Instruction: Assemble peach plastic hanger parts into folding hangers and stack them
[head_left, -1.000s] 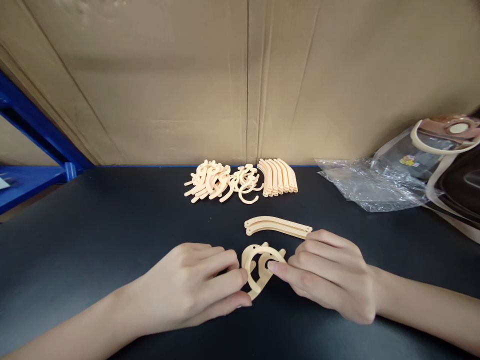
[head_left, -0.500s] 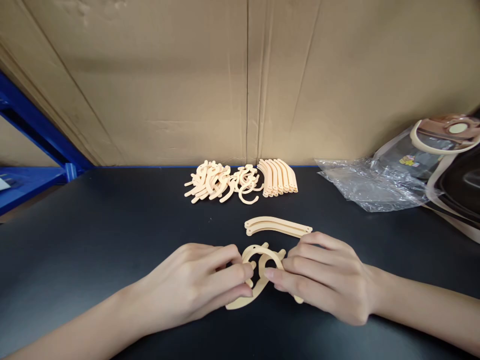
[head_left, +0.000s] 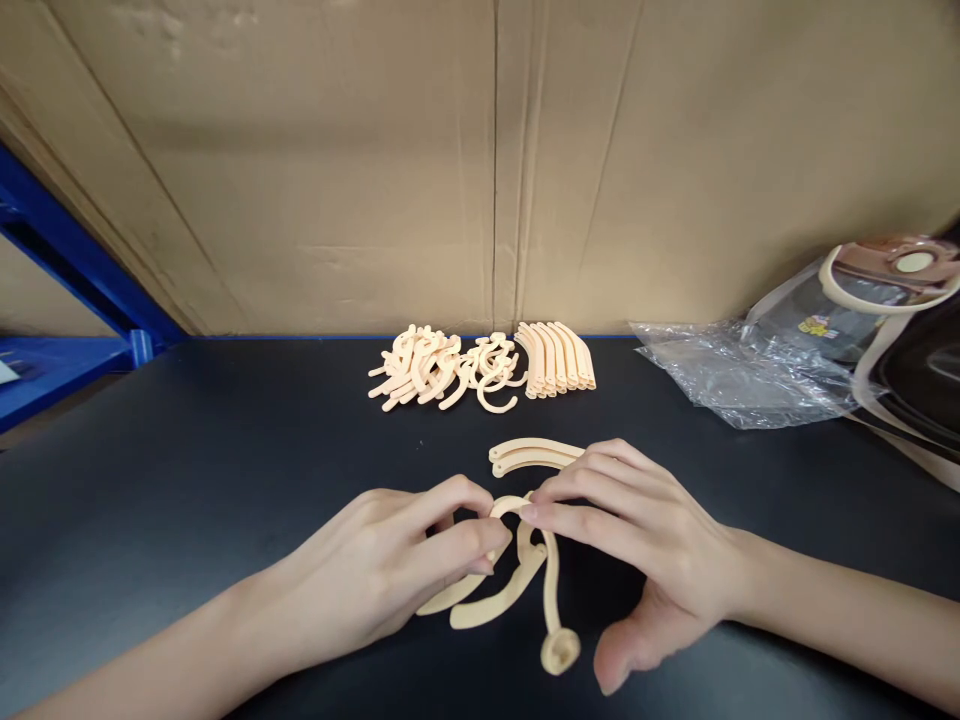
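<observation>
A cream hook (head_left: 551, 590) with a curved top and a round cup-like end lies near the front of the table. My left hand (head_left: 420, 555) is closed, its thumb and fingers pinching the tip of the curve. The fingertips of my right hand (head_left: 637, 540) touch the top of that curve, while its thumb stands well apart, near the round end. Beneath the hook and my fingers are two flat curved arm pieces (head_left: 499, 597), partly hidden. Behind my right fingers lies a pair of long curved strips (head_left: 529, 456), its right end covered.
At the back of the black table (head_left: 225, 450) are a heap of short curved pieces (head_left: 420, 365), several hooks (head_left: 495, 375) and a row of curved strips (head_left: 559, 358). A clear plastic bag (head_left: 735, 375) and a bottle (head_left: 847, 300) stand right. Cardboard (head_left: 300, 170) rises behind.
The hook has turned so that its round end now points toward me. My right hand has shifted to the top of the curve, and its thumb has swung away.
</observation>
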